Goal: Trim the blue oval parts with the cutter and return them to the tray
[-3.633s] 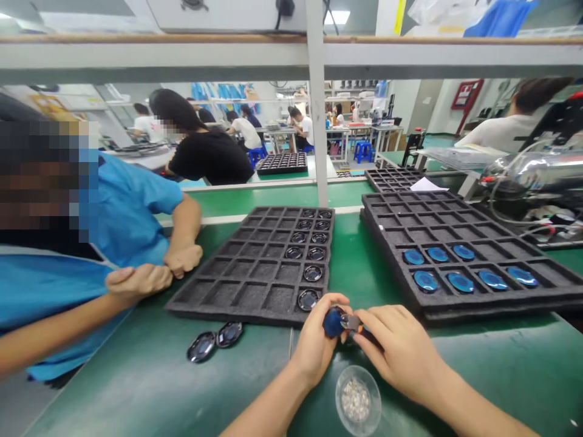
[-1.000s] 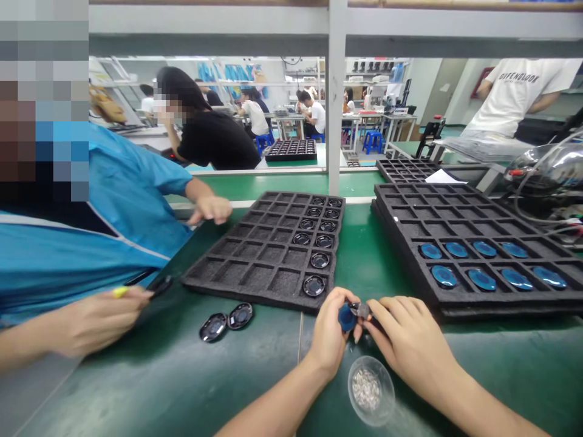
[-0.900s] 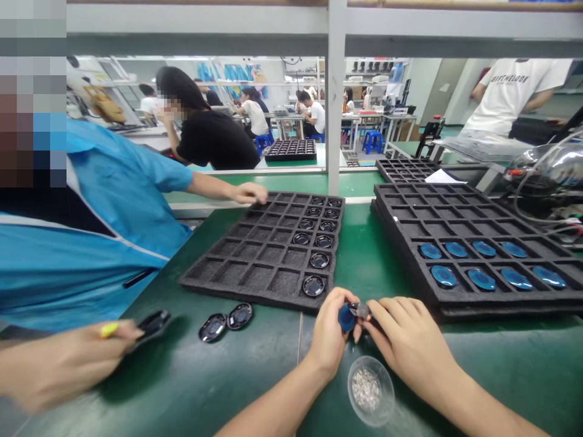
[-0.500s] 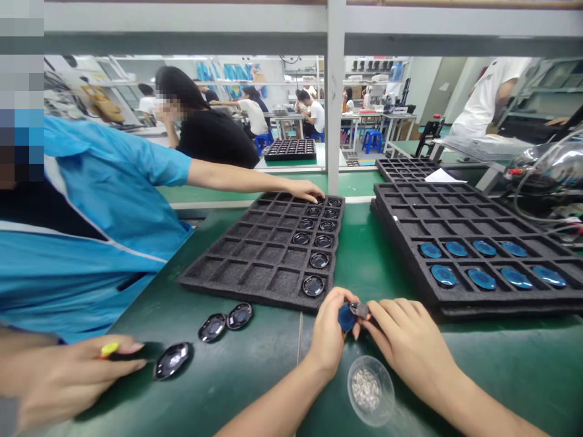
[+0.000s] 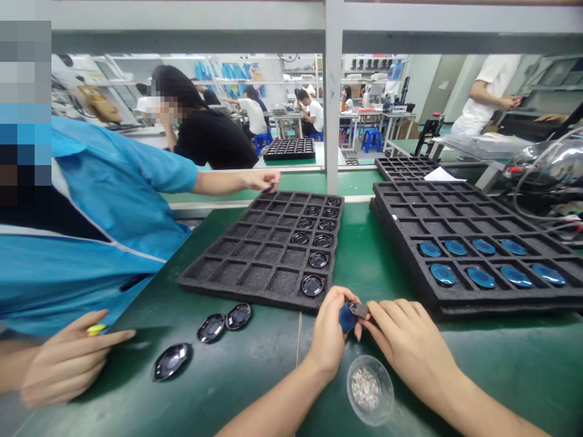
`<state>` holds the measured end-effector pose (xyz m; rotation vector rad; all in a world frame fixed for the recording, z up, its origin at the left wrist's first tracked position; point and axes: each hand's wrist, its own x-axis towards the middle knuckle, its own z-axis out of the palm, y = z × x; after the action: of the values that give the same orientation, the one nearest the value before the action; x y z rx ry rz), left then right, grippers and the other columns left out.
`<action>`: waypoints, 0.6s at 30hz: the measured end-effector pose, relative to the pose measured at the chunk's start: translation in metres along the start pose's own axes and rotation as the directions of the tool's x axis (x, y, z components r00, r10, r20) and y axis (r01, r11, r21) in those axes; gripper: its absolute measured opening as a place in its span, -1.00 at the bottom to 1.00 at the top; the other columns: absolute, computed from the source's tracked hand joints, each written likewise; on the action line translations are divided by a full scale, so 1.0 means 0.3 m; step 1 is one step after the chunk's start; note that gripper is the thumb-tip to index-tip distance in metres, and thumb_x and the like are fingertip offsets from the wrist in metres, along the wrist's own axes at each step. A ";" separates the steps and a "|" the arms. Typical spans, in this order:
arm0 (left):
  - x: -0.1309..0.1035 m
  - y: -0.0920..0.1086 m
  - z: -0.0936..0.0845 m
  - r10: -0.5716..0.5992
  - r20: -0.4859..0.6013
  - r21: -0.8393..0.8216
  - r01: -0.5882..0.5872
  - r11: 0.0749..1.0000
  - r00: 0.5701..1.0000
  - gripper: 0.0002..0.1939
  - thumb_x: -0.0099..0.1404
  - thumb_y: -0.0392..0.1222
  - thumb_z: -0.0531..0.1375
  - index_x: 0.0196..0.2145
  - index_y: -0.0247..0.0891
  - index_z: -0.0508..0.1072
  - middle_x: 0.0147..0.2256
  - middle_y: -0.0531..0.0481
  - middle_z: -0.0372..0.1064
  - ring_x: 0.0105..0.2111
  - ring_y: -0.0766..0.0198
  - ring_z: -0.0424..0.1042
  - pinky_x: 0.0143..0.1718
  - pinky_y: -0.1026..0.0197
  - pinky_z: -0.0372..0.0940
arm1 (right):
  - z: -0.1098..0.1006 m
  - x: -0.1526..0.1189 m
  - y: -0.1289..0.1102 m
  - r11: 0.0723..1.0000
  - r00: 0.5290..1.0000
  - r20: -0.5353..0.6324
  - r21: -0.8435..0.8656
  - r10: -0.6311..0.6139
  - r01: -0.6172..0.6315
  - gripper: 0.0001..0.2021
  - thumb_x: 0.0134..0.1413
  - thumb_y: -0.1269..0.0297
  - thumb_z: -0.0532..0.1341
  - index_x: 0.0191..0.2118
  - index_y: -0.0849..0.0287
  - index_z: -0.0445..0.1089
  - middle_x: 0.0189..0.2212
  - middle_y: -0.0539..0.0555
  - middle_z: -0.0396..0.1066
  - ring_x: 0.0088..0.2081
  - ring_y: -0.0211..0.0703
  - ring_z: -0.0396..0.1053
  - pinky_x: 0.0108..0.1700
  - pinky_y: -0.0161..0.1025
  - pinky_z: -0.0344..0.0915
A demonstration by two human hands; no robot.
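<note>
My left hand [image 5: 331, 331] grips a blue round part [image 5: 347, 318], like the blue discs in the right tray, tilted on edge above the table. My right hand [image 5: 403, 331] is closed, with its fingertips at a small dark grey piece [image 5: 359, 309] against the blue part's upper right side. Its kind is too small to tell. Just below both hands stands a clear plastic cup [image 5: 387, 397] of small silvery metal pieces [image 5: 365, 388]. Beyond my left hand lies a black foam tray [image 5: 255, 273] with black round parts [image 5: 313, 285] in its right-hand pockets.
A stacked foam tray [image 5: 387, 221] at right holds several blue discs [image 5: 480, 277]. Three black round parts [image 5: 172, 362] lie on the green table [image 5: 255, 388]. At left, a co-worker in blue has one hand [image 5: 68, 358] near a yellow-ended tool [image 5: 96, 330], the other [image 5: 263, 180] at the tray's far corner.
The co-worker's far hand has moved left from the tray's far right pockets, now holding a small dark part. Their near hand has drawn back left. My hands have barely moved.
</note>
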<state>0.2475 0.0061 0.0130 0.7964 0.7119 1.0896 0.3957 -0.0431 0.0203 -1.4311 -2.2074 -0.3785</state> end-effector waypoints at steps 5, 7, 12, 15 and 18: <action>0.012 0.006 0.012 -0.007 -0.078 -0.030 0.005 1.000 0.997 -0.84 0.26 -0.11 0.13 -0.40 -0.23 0.31 -0.49 0.07 0.36 -0.60 0.38 0.27 -0.62 0.37 0.12 | -0.032 0.005 -0.004 0.998 0.996 -0.088 0.062 -0.027 0.033 -0.77 0.52 0.33 -0.02 0.01 0.32 0.32 -0.22 0.18 0.41 -0.22 0.00 0.30 -0.17 -0.09 0.12; 0.016 0.016 0.017 -0.036 -0.121 -0.055 0.030 0.998 0.992 -0.87 0.22 -0.15 0.15 -0.42 -0.22 0.28 -0.52 0.09 0.34 -0.62 0.40 0.23 -0.65 0.39 0.07 | -0.069 0.007 0.000 0.990 0.989 -0.148 0.138 -0.014 0.034 -0.78 0.51 0.34 0.02 0.08 0.35 0.29 -0.17 0.20 0.41 -0.19 -0.01 0.30 -0.14 -0.10 0.15; 0.008 0.032 0.021 -0.041 -0.061 -0.054 0.037 0.998 0.997 -0.85 0.25 -0.12 0.12 -0.41 -0.23 0.29 -0.52 0.07 0.36 -0.59 0.37 0.27 -0.61 0.38 0.14 | -0.169 -0.011 0.020 0.947 0.978 0.143 0.303 -0.153 0.104 -0.86 0.47 0.30 0.08 0.00 0.17 0.34 -0.23 0.06 0.38 -0.24 -0.06 0.29 -0.18 -0.12 0.18; 0.008 0.028 0.015 -0.037 -0.046 -0.046 0.035 0.998 0.998 -0.84 0.29 -0.11 0.10 -0.40 -0.23 0.29 -0.51 0.07 0.35 -0.60 0.38 0.25 -0.62 0.37 0.13 | -0.194 -0.034 0.027 0.940 0.934 0.268 0.309 -0.235 0.148 -0.91 0.38 0.33 0.16 -0.06 0.14 0.35 -0.24 0.04 0.36 -0.19 -0.02 0.31 -0.02 0.01 0.19; 0.013 0.026 0.007 -0.033 -0.014 -0.050 0.032 0.998 0.999 -0.81 0.29 -0.06 0.14 -0.36 -0.23 0.31 -0.46 0.05 0.37 -0.55 0.35 0.32 -0.59 0.34 0.19 | -0.207 -0.052 0.038 0.938 0.937 0.286 0.331 -0.202 0.101 -0.83 0.37 0.34 0.15 0.04 0.12 0.32 -0.14 0.06 0.37 -0.08 0.01 0.31 0.20 0.16 0.04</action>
<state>0.2465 0.0114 0.0202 0.7329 0.7055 1.0803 0.4265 -0.0797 0.0643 -1.2163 -2.5047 0.1638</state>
